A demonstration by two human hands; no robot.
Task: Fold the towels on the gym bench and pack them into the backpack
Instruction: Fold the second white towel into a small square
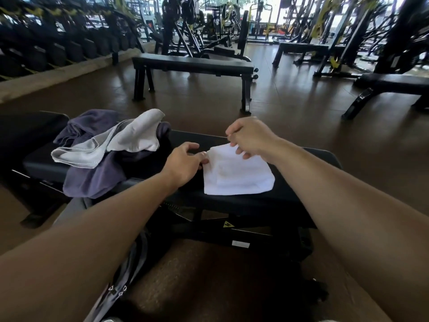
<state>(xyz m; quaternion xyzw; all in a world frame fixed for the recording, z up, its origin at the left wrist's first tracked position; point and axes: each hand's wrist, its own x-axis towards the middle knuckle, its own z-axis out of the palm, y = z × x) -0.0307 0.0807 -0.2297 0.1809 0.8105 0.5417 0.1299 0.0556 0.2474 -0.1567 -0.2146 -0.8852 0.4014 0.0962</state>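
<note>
A small white towel [236, 174] lies partly folded on the black gym bench [304, 163] in front of me. My right hand [249, 135] pinches its far edge and lifts it slightly. My left hand [183, 162] touches the towel's left edge with curled fingers. To the left on the bench lie a light grey towel [120, 141] and a purple towel [92, 177] in a loose heap. A dark backpack strap [120, 284] with buckles shows below my left forearm; the bag itself is mostly hidden.
Another flat black bench [192, 65] stands ahead across the brown floor, and further benches [394, 86] stand at the right. A rack of dumbbells [58, 49] runs along the left wall. Weight machines fill the back of the room.
</note>
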